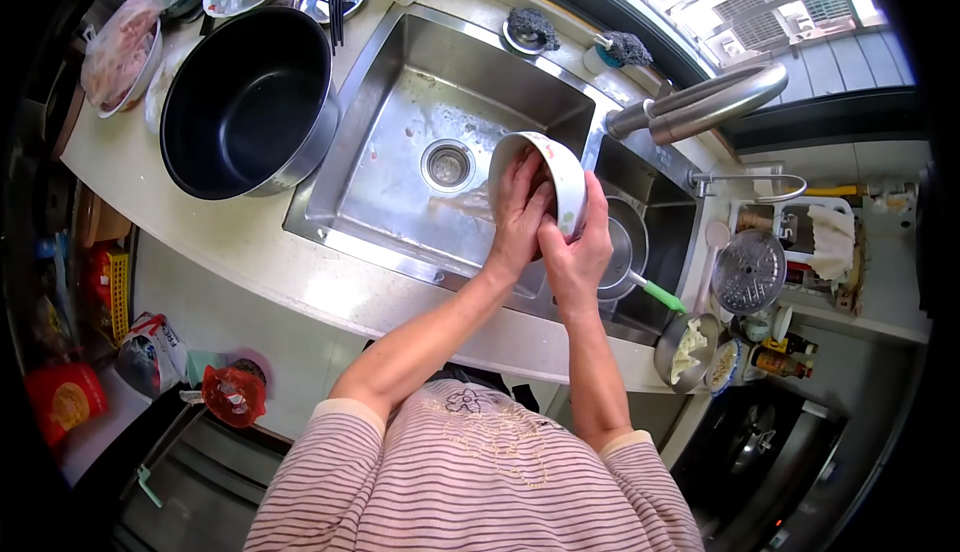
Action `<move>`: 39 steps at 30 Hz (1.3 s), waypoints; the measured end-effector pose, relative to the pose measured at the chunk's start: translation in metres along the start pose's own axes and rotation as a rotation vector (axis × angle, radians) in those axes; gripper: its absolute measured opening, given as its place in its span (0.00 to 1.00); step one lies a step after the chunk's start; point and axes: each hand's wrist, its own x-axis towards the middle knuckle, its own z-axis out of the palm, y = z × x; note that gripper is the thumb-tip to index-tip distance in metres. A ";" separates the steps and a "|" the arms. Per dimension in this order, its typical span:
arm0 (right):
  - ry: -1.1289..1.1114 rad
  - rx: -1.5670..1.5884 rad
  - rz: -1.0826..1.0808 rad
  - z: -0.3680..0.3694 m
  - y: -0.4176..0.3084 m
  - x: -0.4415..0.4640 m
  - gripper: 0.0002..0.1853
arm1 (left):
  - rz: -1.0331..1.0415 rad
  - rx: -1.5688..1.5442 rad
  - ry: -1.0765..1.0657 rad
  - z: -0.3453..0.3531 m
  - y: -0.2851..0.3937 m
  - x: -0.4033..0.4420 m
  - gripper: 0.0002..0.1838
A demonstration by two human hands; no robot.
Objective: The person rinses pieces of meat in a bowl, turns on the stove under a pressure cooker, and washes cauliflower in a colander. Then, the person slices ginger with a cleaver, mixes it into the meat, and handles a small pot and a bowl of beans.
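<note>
The right hand's grip (580,260) is clamped on a tilted white ceramic bowl (570,187) above the steel double sink (385,167). The left hand (518,224) reaches inside; whether its grip clamps, I cannot tell. From the bowl, a green-handled strainer (622,242) lies at four o'clock, a black-lined pot (250,102) at ten.

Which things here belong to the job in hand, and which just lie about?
In the job:
- patterned white round bowl
- left hand, fingers inside it
- right hand, gripping it
- probably the large rectangular steel basin

Apparently lying about:
- big black-lined round pot
- round steel bowl holding pale leaves
- crumpled red plastic bag
</note>
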 end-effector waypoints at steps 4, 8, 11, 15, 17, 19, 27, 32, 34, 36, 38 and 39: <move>0.007 -0.100 -0.112 -0.003 -0.006 0.002 0.38 | -0.091 -0.183 0.018 0.003 0.005 -0.004 0.23; -0.011 -0.148 -0.164 -0.005 -0.009 0.002 0.39 | -0.112 -0.263 0.000 0.003 0.002 -0.006 0.24; -0.021 -0.172 -0.203 -0.005 -0.011 0.001 0.39 | -0.129 -0.230 -0.022 -0.003 -0.006 -0.008 0.24; -0.007 -0.196 -0.284 -0.003 -0.009 0.000 0.39 | -0.127 -0.222 -0.031 -0.004 -0.006 -0.010 0.23; 0.008 -0.196 -0.301 -0.002 -0.008 0.000 0.39 | -0.123 -0.194 -0.042 -0.006 -0.006 -0.011 0.22; 0.022 -0.192 -0.316 -0.002 -0.007 0.000 0.39 | -0.134 -0.212 -0.052 -0.007 -0.010 -0.012 0.22; 0.019 -0.255 -0.360 -0.004 -0.003 -0.002 0.39 | -0.185 -0.374 -0.050 0.001 -0.002 -0.021 0.22; -0.020 -0.294 -0.332 -0.007 -0.002 -0.003 0.38 | -0.202 -0.426 -0.029 0.002 -0.007 -0.025 0.21; -0.045 -0.140 -0.187 -0.006 0.006 -0.005 0.36 | -0.167 -0.194 -0.012 0.005 0.008 -0.024 0.24; -0.071 0.179 0.082 -0.001 0.031 -0.009 0.33 | -0.128 0.021 -0.077 -0.008 0.019 -0.018 0.27; -0.102 0.809 0.474 0.003 0.046 -0.011 0.29 | -0.088 0.035 -0.172 -0.025 0.024 -0.009 0.27; -0.102 0.920 0.558 0.003 0.049 -0.014 0.29 | -0.198 0.106 -0.190 -0.029 0.056 -0.008 0.25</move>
